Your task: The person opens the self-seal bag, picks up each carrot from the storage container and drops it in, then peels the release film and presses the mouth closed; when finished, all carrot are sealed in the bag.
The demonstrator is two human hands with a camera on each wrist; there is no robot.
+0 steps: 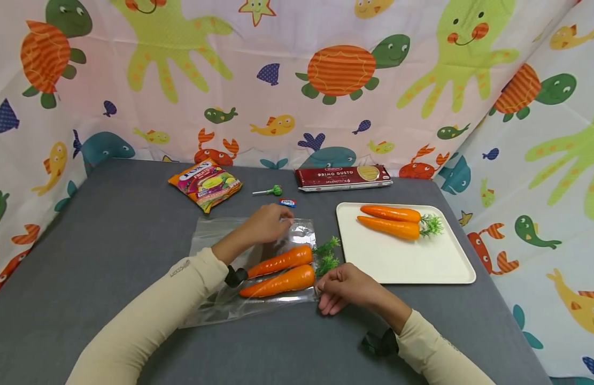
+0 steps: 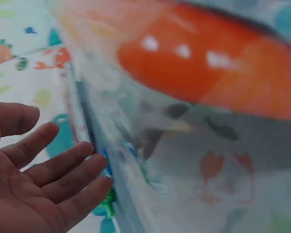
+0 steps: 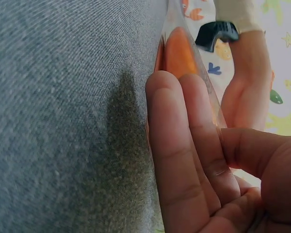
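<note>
A clear plastic bag lies on the grey table, its open end to the right. Inside it, seen through the plastic, are two orange carrots, whose green tops stick out past the bag's right edge. My right hand pinches the near corner of that edge between thumb and fingers; in the right wrist view the thumb presses the film against them. Over the bag's far right corner is my left hand. Its fingers are spread and loosely bent beside the plastic, holding nothing.
A cream tray with two more carrots stands at the right. Along the back are an orange candy packet, a green lollipop, a small blue-and-red wrapped sweet and a red spaghetti pack. A patterned curtain hangs behind.
</note>
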